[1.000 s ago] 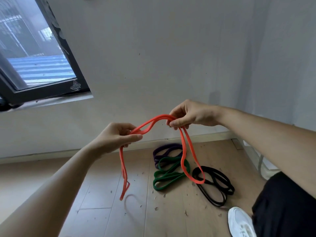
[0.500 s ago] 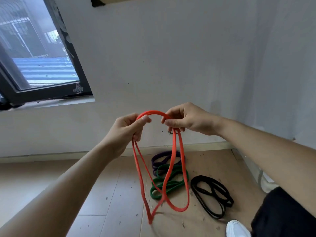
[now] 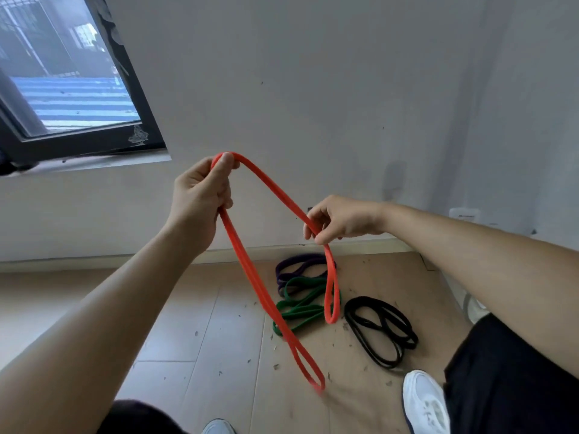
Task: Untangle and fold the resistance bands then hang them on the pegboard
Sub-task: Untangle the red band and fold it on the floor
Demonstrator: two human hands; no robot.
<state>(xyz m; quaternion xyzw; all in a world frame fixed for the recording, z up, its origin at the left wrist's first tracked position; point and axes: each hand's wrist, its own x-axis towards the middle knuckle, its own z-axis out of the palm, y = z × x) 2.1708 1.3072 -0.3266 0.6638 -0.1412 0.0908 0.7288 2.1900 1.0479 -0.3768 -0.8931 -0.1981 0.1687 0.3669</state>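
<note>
Head view: left hand (image 3: 200, 198), up at eleven o'clock, has its grip clenched round the top bend of the orange band (image 3: 257, 277), thumb over it. Right hand (image 3: 341, 219) sits lower, at three o'clock, its grip pinching the same band. The band slopes between them, a long doubled loop hanging from the left and a short one from the right. At five o'clock, the purple band (image 3: 297, 261), green band (image 3: 300, 311) and black band (image 3: 380, 327) lie on the floor (image 3: 219, 324).

Single head-worn view, forward and down, close over the hands (image 3: 272, 211).
</note>
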